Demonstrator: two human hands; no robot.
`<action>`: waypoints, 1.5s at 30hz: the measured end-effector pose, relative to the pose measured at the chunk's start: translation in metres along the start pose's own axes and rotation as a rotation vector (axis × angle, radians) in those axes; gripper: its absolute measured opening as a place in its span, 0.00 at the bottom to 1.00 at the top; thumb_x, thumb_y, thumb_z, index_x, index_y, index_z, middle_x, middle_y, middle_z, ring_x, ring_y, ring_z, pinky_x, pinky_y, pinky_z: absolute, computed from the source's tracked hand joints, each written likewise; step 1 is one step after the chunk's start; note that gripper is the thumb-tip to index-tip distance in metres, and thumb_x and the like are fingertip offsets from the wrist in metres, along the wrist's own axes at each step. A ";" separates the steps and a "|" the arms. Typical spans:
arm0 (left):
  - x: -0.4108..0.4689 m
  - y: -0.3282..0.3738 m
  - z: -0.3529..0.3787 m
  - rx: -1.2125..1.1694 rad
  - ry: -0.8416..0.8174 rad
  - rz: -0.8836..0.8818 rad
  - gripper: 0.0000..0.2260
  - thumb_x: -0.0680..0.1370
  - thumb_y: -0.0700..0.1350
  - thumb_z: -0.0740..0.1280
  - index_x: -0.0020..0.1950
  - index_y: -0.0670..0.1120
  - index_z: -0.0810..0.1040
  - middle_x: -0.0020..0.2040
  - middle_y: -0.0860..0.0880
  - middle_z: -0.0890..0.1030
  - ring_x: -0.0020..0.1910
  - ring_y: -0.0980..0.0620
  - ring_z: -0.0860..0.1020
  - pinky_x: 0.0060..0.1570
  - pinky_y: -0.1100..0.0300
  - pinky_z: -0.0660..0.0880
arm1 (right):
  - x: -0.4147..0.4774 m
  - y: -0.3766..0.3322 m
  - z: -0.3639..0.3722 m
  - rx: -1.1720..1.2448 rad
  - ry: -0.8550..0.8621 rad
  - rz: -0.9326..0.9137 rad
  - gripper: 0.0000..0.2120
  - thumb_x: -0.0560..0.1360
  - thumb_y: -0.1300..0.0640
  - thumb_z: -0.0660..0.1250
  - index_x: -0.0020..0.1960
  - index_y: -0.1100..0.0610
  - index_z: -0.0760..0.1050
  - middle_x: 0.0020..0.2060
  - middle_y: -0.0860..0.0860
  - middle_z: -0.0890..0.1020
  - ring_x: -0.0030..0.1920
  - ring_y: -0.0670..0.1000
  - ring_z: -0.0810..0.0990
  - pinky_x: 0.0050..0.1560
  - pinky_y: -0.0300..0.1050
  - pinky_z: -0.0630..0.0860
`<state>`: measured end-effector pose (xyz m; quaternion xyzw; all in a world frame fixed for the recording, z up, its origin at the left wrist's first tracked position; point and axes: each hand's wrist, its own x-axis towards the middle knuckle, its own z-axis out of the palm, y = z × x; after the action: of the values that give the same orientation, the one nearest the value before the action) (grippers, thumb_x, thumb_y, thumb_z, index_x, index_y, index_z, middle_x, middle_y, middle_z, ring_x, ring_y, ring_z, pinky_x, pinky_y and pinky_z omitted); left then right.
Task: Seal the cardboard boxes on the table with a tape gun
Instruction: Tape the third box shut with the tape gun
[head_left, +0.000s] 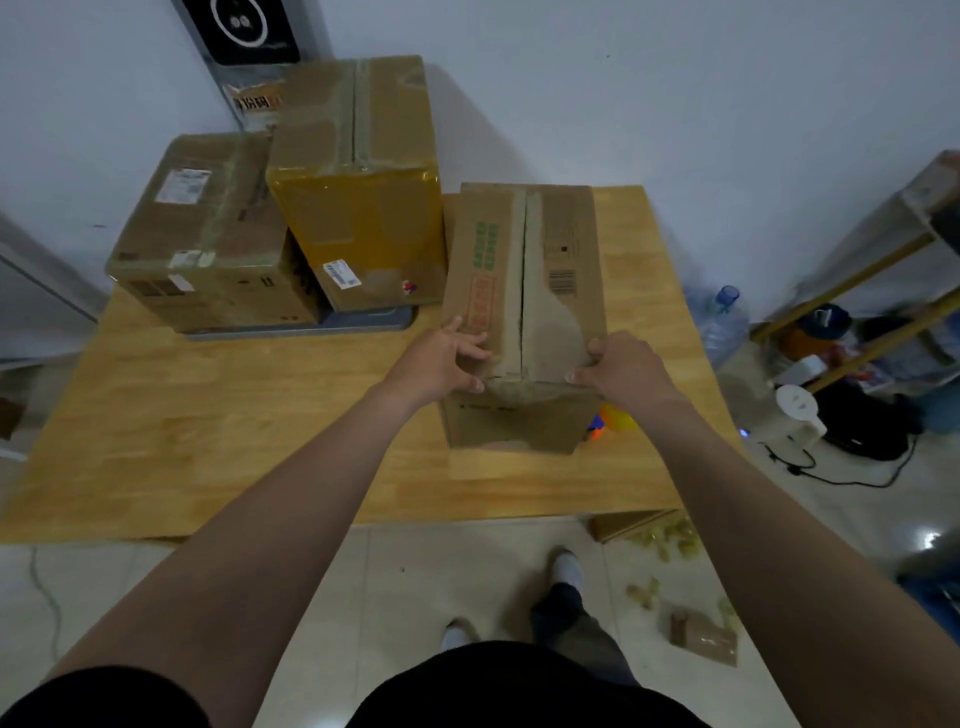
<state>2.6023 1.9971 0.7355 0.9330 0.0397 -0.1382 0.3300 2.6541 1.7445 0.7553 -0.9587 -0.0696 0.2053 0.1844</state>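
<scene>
A tall cardboard box (524, 270) stands on the wooden table (249, 431) at the right, its top flaps meeting along a centre seam with a narrow gap. My left hand (441, 361) grips the near left corner of its top, and my right hand (626, 366) grips the near right corner. An orange and blue object (613, 420), perhaps the tape gun, peeks out from behind the box's lower right side, mostly hidden. At the back left sit two more boxes: a low brown one (208, 234) and a taller one (363, 197) wrapped in yellowish tape.
The two back boxes rest on a grey tray (363, 325). A water bottle (724, 317), a white kettle (797, 415), cables and a shelf stand on the floor at the right. Tape scraps and a cardboard piece (701, 636) lie near my feet.
</scene>
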 end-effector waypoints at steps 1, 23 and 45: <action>0.009 0.001 -0.001 0.003 0.015 -0.010 0.26 0.71 0.42 0.80 0.68 0.51 0.81 0.75 0.58 0.72 0.81 0.55 0.55 0.79 0.48 0.55 | 0.008 0.001 -0.003 0.026 0.025 -0.006 0.15 0.74 0.47 0.74 0.44 0.58 0.76 0.46 0.55 0.78 0.54 0.61 0.79 0.44 0.47 0.68; 0.172 0.110 0.046 0.139 0.276 -0.043 0.27 0.80 0.61 0.66 0.78 0.57 0.67 0.78 0.52 0.65 0.81 0.47 0.56 0.76 0.28 0.46 | 0.179 0.150 -0.004 0.201 -0.097 0.025 0.18 0.74 0.58 0.75 0.63 0.53 0.82 0.57 0.56 0.83 0.58 0.55 0.81 0.52 0.43 0.72; 0.183 0.116 0.059 0.169 0.335 -0.121 0.22 0.79 0.66 0.65 0.71 0.62 0.73 0.72 0.57 0.67 0.77 0.50 0.61 0.77 0.32 0.41 | 0.196 0.204 0.015 0.280 -0.093 0.176 0.30 0.71 0.70 0.62 0.69 0.51 0.62 0.47 0.60 0.76 0.42 0.62 0.78 0.36 0.54 0.75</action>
<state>2.7835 1.8668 0.7100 0.9632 0.1384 -0.0033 0.2302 2.8371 1.6019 0.5923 -0.9154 0.0356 0.2724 0.2941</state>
